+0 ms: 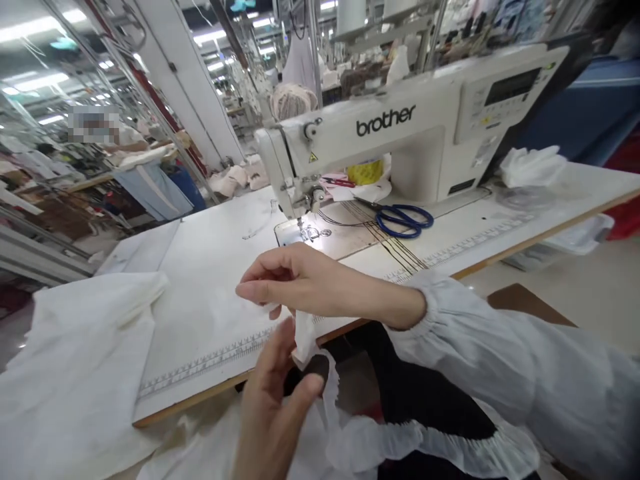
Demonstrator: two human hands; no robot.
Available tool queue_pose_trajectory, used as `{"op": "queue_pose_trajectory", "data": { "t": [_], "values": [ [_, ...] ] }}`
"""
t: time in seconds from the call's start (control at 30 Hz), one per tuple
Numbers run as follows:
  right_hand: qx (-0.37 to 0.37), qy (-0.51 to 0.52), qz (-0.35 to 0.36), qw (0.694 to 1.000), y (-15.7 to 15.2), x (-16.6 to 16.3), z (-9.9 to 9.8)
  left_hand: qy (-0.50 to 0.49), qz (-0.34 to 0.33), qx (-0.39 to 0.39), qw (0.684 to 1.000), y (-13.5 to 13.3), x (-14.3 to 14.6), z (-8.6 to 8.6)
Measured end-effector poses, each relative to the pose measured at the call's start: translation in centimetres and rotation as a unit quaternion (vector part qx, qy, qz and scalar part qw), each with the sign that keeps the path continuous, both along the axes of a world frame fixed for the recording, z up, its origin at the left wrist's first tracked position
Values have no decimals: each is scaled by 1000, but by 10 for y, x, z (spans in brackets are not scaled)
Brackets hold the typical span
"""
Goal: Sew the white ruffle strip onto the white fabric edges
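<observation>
Two hands were positioned at a white gathered fabric strip [420,443], which lay over dark trousers [425,380] below the front edge of the sewing table, with one flat end rising between the hands. The left hand [273,407] lay beneath that end, its thumb and fingers spread apart around the fabric; a firm pinch could not be confirmed. The right hand [320,283] was above it, fingers pressed together and lightly curled; contact with the fabric could not be determined. A gathered pale sleeve [500,353] covered the right forearm. A white fabric panel [75,373] lay to the left, partly on the white tabletop [210,267], which carried an inlaid ruler scale [210,357]. Farther ahead stood a Brother sewing machine [385,123], with blue-handled scissors [403,221] beside its needle plate. A co-worker [125,137] stood well beyond, to the left.
</observation>
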State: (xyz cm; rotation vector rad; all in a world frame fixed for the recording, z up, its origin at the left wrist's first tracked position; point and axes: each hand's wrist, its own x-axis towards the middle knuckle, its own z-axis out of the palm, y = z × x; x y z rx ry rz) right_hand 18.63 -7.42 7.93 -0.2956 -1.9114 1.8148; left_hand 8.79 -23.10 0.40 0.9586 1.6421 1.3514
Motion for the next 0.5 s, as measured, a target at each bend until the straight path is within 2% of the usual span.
{"op": "queue_pose_trajectory", "data": {
  "t": [0.07,0.13,0.33,0.5],
  "values": [
    [-10,-10,-15,1000,0,-4,2,-34,24,16,999,17,20,7],
    [-32,-9,-33,999,2,-6,1,-55,61,7,997,20,30,9],
    [-130,9,-99,987,0,-14,-20,-236,103,-26,966,-5,28,-11],
    [-209,10,-120,970,-3,-30,-39,-297,155,-34,942,-21,31,-25]
  ]
}}
